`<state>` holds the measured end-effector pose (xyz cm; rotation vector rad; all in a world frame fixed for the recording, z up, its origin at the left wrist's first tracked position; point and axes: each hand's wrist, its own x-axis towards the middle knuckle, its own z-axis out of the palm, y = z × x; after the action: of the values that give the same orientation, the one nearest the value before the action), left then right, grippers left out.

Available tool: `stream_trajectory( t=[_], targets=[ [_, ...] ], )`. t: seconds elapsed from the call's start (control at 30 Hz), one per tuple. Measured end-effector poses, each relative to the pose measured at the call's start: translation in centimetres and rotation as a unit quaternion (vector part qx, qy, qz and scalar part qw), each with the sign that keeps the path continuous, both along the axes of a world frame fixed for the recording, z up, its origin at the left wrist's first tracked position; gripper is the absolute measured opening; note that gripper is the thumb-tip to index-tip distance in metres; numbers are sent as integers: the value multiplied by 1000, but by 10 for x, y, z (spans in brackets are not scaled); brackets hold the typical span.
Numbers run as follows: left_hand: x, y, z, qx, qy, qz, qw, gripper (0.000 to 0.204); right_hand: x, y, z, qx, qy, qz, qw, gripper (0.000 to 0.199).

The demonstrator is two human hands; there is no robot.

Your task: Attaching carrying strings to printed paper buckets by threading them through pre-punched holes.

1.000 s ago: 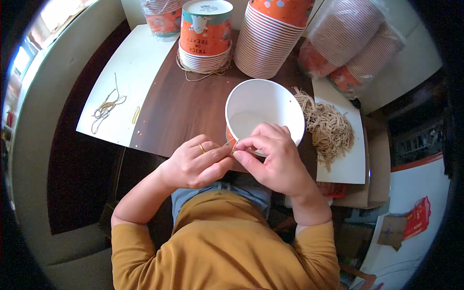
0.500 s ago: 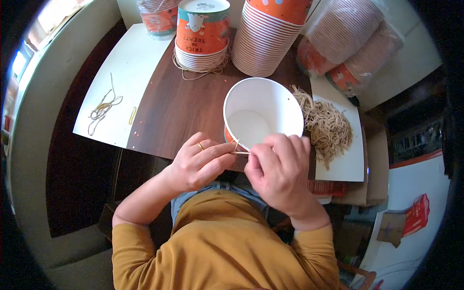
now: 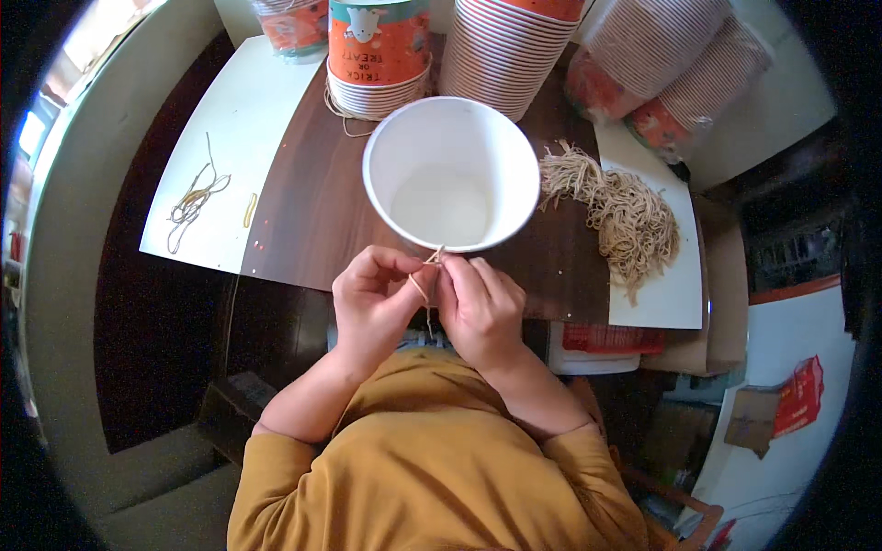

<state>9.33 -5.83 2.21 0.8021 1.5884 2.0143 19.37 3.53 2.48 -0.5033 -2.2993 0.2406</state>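
Observation:
A large paper bucket [image 3: 450, 156], white inside, tilts its open mouth toward me over the near part of the brown table. At its near rim a thin beige string [image 3: 429, 321] crosses itself, and one end dangles below my fingers. My left hand [image 3: 372, 289] pinches the string between thumb and index finger. Close beside it, my right hand [image 3: 482, 303] pinches the same string just under the rim. My fingers hide the crossing in part, so whether it forms a knot I cannot make out.
Beige cut strings [image 3: 634, 220] lie piled at the right. Behind stand an upturned orange bucket stack [image 3: 378, 50], a tall bucket stack [image 3: 505, 55] and bagged buckets [image 3: 657, 55]. Loose string [image 3: 197, 202] and a small yellow loop [image 3: 250, 209] lie on the left white board [image 3: 220, 119].
The bucket has shifted left and away from me. My hands have come closer together, and the string, earlier stretched tight between them, now crosses at the rim with an end hanging.

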Motion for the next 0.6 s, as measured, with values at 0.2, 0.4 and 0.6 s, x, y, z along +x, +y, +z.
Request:
stream_trajectory(
  t=[0.2,0.4,0.6],
  targets=[
    [-13,-5,-2,51,-104,-24,993,10,-17,9,5,-395,122,169,895,9],
    [-13,-14,9,-19,-8,37,999,11,-22,2,4,-619,138,213,743,14],
    [-14,-20,7,-93,242,123,958,14,-27,-1,4,-806,170,235,515,15]
  ],
)
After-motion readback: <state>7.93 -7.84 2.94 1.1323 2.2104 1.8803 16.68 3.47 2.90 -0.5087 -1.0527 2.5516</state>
